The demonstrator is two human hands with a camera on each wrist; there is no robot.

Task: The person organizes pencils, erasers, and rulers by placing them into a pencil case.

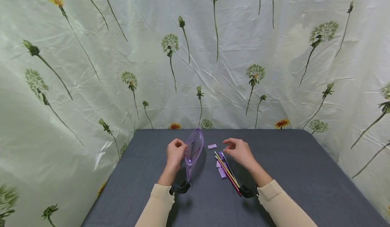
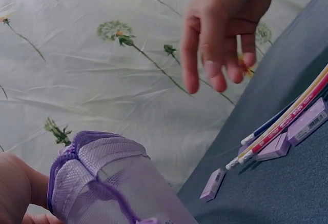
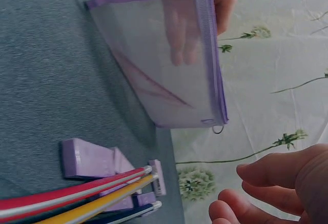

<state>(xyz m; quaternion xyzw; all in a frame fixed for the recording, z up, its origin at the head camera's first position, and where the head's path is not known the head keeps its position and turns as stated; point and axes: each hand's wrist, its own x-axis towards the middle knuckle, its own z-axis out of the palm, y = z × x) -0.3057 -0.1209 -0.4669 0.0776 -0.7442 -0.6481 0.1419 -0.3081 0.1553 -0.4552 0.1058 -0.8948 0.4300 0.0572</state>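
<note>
My left hand (image 1: 175, 155) pinches the side of a purple mesh zip pouch (image 1: 189, 168), holding it upright with its mouth parted. Through the mesh in the right wrist view, a thin reddish shape shows inside the pouch (image 3: 143, 34). To the right, my right hand (image 1: 241, 153) hovers with loosely bent fingers and nothing between them. Below it lie several pencils (image 1: 229, 175), red, yellow and dark, side by side at a slant. They rest across several small purple boxed erasers (image 1: 222, 173). One more purple eraser (image 1: 212, 146) lies apart, farther back.
A dark grey table (image 1: 146, 172) carries everything. Behind and beside it hangs a pale curtain (image 1: 146, 50) printed with dandelions. Both wrists wear black straps (image 1: 180, 187), and pale sleeves (image 1: 159, 201) cover the forearms.
</note>
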